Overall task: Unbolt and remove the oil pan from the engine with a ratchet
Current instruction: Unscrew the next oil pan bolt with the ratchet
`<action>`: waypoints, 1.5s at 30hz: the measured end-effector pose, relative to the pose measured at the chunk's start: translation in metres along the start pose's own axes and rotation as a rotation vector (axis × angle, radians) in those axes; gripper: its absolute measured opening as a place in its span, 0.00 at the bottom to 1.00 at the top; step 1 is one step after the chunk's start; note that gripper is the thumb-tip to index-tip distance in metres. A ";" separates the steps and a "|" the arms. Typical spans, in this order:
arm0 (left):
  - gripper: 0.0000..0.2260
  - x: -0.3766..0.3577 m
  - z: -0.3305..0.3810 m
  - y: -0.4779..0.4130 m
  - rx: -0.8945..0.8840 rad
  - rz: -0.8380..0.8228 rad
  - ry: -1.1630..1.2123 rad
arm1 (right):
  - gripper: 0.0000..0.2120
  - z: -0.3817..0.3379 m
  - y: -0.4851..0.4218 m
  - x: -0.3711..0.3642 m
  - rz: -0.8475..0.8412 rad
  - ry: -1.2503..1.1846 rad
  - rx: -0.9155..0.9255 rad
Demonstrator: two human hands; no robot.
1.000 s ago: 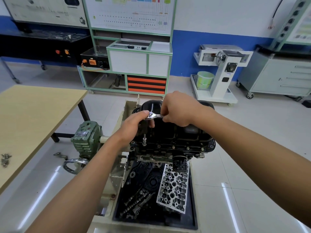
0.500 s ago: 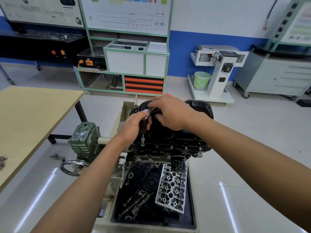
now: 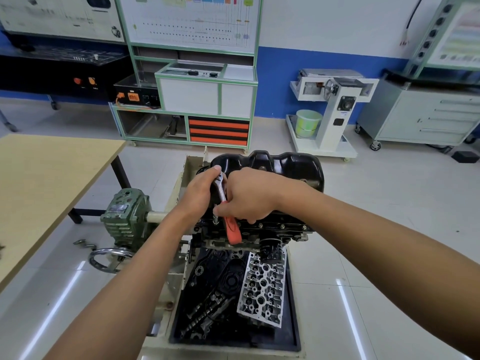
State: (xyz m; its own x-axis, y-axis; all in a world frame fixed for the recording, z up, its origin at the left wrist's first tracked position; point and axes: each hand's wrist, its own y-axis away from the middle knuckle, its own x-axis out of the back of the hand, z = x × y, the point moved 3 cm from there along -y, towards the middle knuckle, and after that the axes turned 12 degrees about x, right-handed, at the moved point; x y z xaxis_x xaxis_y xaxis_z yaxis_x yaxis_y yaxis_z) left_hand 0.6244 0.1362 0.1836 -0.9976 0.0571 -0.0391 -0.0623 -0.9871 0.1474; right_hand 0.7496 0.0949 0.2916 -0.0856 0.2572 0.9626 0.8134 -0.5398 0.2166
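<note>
The black oil pan (image 3: 285, 165) sits on top of the upturned engine (image 3: 272, 227) on its stand. A ratchet (image 3: 222, 193) with a chrome shaft and red handle points toward me over the pan's near left corner. My left hand (image 3: 200, 193) cups the ratchet head, thumb on top. My right hand (image 3: 249, 196) is closed round the upper part of the red handle. Below the head, a socket extension (image 3: 215, 216) stands on a bolt at the pan flange. More bolts (image 3: 281, 226) line the near flange.
A black tray (image 3: 293, 307) below the engine holds a cylinder head (image 3: 262, 289) and loose parts. A green gearbox (image 3: 127, 216) with a handwheel (image 3: 109, 255) sits left of the stand. A wooden table (image 3: 46, 183) is at the left. Cabinets and carts line the back wall.
The ratchet handle has swung from pointing right across the pan round toward me, my right hand moving with it. My left hand has stayed on the head.
</note>
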 end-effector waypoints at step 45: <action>0.21 -0.001 0.004 -0.012 -0.084 -0.048 -0.181 | 0.08 0.046 -0.012 0.022 0.170 0.093 -0.089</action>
State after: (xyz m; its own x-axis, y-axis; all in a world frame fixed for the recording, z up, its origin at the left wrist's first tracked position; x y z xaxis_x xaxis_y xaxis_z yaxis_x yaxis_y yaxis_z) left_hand 0.6258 0.1486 0.1863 -0.9831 0.1232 0.1353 -0.1151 -0.9911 0.0663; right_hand 0.7647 0.1437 0.3026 -0.0072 0.0837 0.9965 0.7669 -0.6390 0.0592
